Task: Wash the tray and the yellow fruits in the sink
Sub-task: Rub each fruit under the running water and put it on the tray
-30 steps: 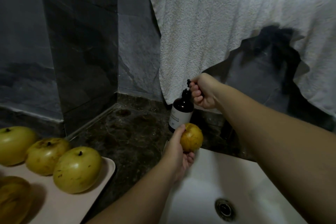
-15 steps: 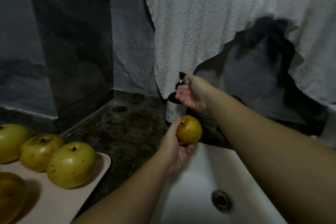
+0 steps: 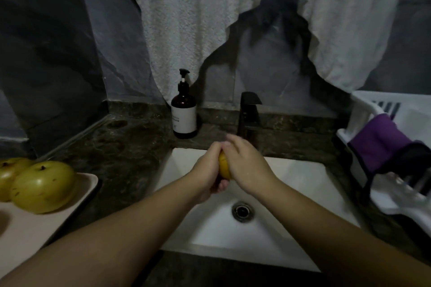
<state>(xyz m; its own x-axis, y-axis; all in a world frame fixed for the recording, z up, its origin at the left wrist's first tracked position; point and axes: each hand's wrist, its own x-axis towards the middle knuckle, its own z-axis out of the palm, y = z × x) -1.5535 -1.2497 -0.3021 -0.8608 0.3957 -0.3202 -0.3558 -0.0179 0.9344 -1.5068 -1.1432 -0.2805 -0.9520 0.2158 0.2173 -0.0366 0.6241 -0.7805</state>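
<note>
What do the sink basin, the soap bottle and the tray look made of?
Sink basin: probably glazed ceramic, being smooth, white and softly glossy. Soap bottle: dark amber glass or plastic, I cannot tell which, with a white label and black pump. Tray: likely matte plastic, pale pinkish-beige, with a rounded raised rim.

3 yellow fruits (image 3: 43, 185) (image 3: 8, 170) (image 3: 224, 167), 1 tray (image 3: 35, 228), 1 soap bottle (image 3: 184, 112), 1 sink (image 3: 291, 184).
</note>
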